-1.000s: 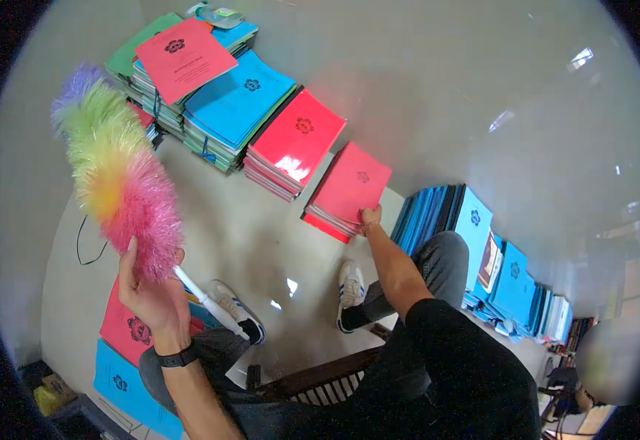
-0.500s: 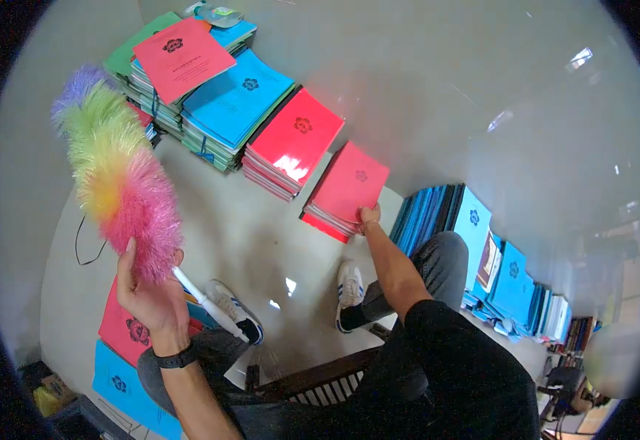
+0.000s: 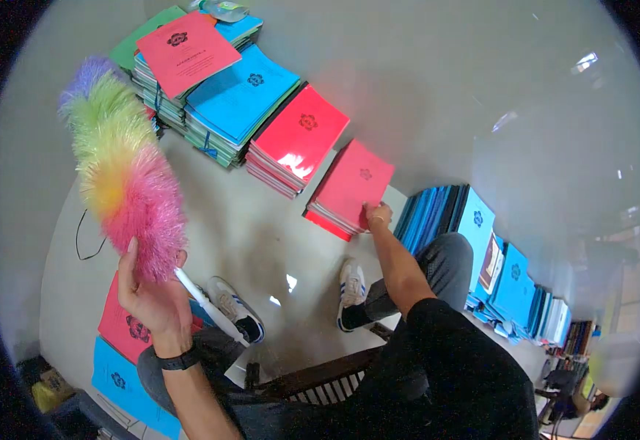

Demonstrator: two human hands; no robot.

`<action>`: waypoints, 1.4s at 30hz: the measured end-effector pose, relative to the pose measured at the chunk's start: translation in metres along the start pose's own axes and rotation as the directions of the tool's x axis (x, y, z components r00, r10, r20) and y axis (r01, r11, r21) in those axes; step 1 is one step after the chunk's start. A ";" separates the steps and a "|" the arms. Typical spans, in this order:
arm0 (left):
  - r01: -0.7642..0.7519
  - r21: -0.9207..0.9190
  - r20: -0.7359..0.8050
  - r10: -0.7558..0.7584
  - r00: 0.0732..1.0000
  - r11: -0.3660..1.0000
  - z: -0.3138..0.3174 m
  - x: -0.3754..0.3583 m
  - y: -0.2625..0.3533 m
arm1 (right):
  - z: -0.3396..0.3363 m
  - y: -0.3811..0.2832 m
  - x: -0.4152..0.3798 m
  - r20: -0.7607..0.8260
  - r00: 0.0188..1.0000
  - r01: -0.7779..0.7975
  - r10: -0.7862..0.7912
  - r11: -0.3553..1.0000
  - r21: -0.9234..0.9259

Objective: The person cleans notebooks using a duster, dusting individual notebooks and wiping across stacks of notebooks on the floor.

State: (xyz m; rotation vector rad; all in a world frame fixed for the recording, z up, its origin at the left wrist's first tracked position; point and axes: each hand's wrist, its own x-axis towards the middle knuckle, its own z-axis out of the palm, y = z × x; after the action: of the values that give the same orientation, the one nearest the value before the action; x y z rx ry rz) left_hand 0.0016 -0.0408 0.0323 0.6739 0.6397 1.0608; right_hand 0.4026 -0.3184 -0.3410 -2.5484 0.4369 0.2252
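Note:
My left hand (image 3: 155, 301), at the lower left, is wrapped round the lower part of a multicoloured fluffy duster (image 3: 125, 161); its white handle sticks out to the right. My right hand (image 3: 377, 217) touches the front edge of a stack of red booklets (image 3: 353, 183) on the floor, its fingers bent at the top cover. Left of that stack is another pile of red booklets (image 3: 301, 132), then a pile of blue ones (image 3: 243, 92) with a red booklet (image 3: 188, 53) on top beside it.
A row of blue and dark folders (image 3: 433, 213) stands by the wall at the right. Red (image 3: 118, 323) and blue booklets (image 3: 125, 381) lie at the lower left. A plastic bottle (image 3: 223, 10) rests on the back pile. My shoes are on the floor (image 3: 276, 242).
My right hand has shifted slightly right and up along the edge of the red stack. The duster stays in my left hand, and the whole view has shifted a little.

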 end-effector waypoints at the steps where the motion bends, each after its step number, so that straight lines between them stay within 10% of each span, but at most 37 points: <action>1: 0.002 0.007 0.025 -0.002 1.000 1.000 -0.002 0.000 0.000 | 0.015 0.015 0.010 -0.052 0.998 0.048 -0.041 0.991 0.126; 11: 0.023 0.030 0.010 -0.023 1.000 0.999 0.003 -0.002 -0.004 | 0.087 0.058 0.072 0.039 0.990 0.106 -0.136 0.895 0.434; 17: 0.024 0.007 -0.017 -0.024 1.000 1.000 0.001 0.000 -0.005 | 0.029 -0.008 0.017 0.152 0.987 0.058 -0.055 0.998 -0.013; 19: 0.011 0.014 0.022 -0.011 1.000 1.000 0.003 0.001 -0.006 | 0.014 -0.068 -0.049 -0.312 0.943 -0.138 0.117 0.989 -0.048; 22: 0.003 0.042 0.045 -0.005 0.999 0.999 0.004 0.003 -0.010 | 0.048 -0.091 -0.094 0.084 0.958 0.256 -0.274 0.951 0.175; 23: -0.006 0.036 0.067 0.004 0.998 0.999 0.004 0.005 -0.012 | 0.096 -0.095 -0.092 0.121 0.842 0.385 -0.525 0.743 0.547; 25: 0.009 0.112 0.032 -0.013 0.999 0.994 -0.001 0.010 -0.018 | 0.032 -0.153 -0.179 0.489 0.352 0.702 -0.798 0.571 0.425; 27: -0.004 0.140 0.056 -0.004 0.998 0.990 -0.003 0.015 -0.026 | 0.045 -0.172 -0.233 0.349 -0.091 0.347 -0.933 0.299 0.889; 29: -0.153 0.173 0.056 0.146 0.988 0.973 0.004 0.015 -0.029 | -0.051 -0.201 -0.299 0.789 -0.134 0.158 -0.600 0.773 0.614; 33: -0.155 0.229 0.049 0.148 0.988 0.961 0.021 0.000 -0.035 | -0.103 -0.164 -0.349 0.721 -0.167 0.034 -0.673 0.727 0.686; 35: -0.182 0.289 0.043 0.178 0.983 0.940 0.013 0.003 -0.064 | -0.138 -0.138 -0.358 0.600 -0.096 0.531 -0.794 0.469 0.706; 36: -0.140 0.296 0.019 0.140 0.990 0.945 0.010 -0.003 -0.079 | -0.157 -0.126 -0.361 0.597 -0.094 0.538 -0.796 0.464 0.704; 38: -0.105 0.296 -0.013 0.114 0.993 0.949 0.011 -0.011 -0.109 | -0.188 -0.105 -0.361 0.716 0.217 0.285 -0.663 0.745 0.603; 39: -0.063 0.407 -0.018 0.077 0.997 0.911 0.012 -0.015 -0.125 | -0.189 -0.096 -0.357 0.716 0.212 0.288 -0.665 0.743 0.604; 42: 0.094 0.478 0.002 -0.108 0.994 0.873 0.018 -0.022 -0.130 | -0.196 -0.084 -0.340 0.323 0.177 0.620 -0.930 0.360 0.697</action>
State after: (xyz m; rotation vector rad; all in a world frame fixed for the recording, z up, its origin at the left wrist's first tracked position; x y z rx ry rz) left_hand 0.0800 -0.1079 -0.0515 1.0705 0.9164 0.7939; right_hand 0.1281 -0.2673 -0.0526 -1.6799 -1.1082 0.5661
